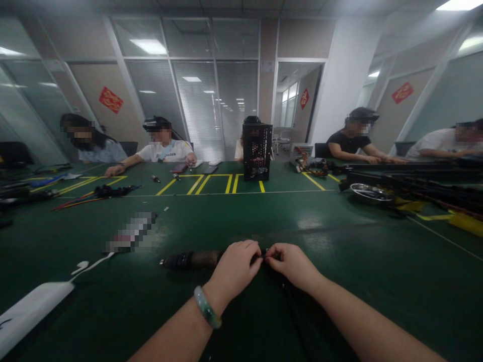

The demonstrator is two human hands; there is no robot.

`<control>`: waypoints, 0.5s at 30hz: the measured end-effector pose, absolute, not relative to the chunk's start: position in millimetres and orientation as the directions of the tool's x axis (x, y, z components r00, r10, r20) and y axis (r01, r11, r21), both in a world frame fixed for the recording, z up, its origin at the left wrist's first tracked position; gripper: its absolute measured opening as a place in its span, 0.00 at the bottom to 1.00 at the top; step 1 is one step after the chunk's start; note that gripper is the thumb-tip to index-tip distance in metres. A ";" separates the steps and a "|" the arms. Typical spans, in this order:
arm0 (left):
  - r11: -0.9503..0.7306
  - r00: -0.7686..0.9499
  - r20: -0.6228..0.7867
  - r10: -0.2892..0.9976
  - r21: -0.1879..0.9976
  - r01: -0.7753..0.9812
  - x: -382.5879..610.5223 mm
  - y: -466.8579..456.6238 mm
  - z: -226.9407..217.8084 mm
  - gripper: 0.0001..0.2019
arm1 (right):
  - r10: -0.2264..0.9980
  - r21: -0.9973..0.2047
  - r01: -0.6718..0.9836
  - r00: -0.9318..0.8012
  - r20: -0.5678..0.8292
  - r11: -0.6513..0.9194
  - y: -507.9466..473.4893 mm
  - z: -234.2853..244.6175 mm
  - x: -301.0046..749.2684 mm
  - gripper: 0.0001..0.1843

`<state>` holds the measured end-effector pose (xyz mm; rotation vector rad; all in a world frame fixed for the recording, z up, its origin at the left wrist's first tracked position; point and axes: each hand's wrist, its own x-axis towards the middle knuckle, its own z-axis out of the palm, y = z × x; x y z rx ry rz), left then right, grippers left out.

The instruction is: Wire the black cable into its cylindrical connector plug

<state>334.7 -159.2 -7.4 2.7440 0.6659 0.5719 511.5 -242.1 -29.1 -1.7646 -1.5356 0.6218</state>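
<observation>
A dark cylindrical tool [204,259] with a brown grip and a metal tip lies crosswise on the green table, tip to the left; it resembles an electric screwdriver. My left hand [239,264] is curled over its right end, thumb and fingers closed together, hiding that part. A green bangle [207,307] circles the left wrist. Close beside it, my right hand [289,264] pinches something small and dark at the tool's end, mostly covered by the fingertips. A black cable [290,296] runs from near the right hand towards me.
To the left lie a white power strip [35,306] and a blurred phone-like object [132,232] on a white cord. A black computer case [257,152] stands ahead. Dark frames and a round metal dish [372,192] sit at right. Several people work across the table.
</observation>
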 end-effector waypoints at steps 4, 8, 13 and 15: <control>-0.871 0.828 0.317 0.462 0.336 0.358 334.6 -159.2 -6.4 0.04 | 0.981 -0.770 0.638 0.168 0.096 -0.034 -241.8 -31.2 512.3 0.06; -0.866 0.819 0.324 0.473 0.345 0.363 333.9 -159.2 -7.6 0.03 | 0.981 -0.767 0.640 0.168 0.092 -0.038 -243.1 -29.3 512.2 0.06; -0.867 0.821 0.321 0.472 0.338 0.366 333.6 -159.1 -8.5 0.03 | 0.985 -0.754 0.654 0.160 0.063 -0.058 -244.7 -22.6 510.1 0.06; -0.867 0.820 0.320 0.474 0.333 0.371 333.6 -158.8 -8.4 0.04 | 0.985 -0.742 0.668 0.158 0.066 -0.058 -244.4 -21.6 509.6 0.06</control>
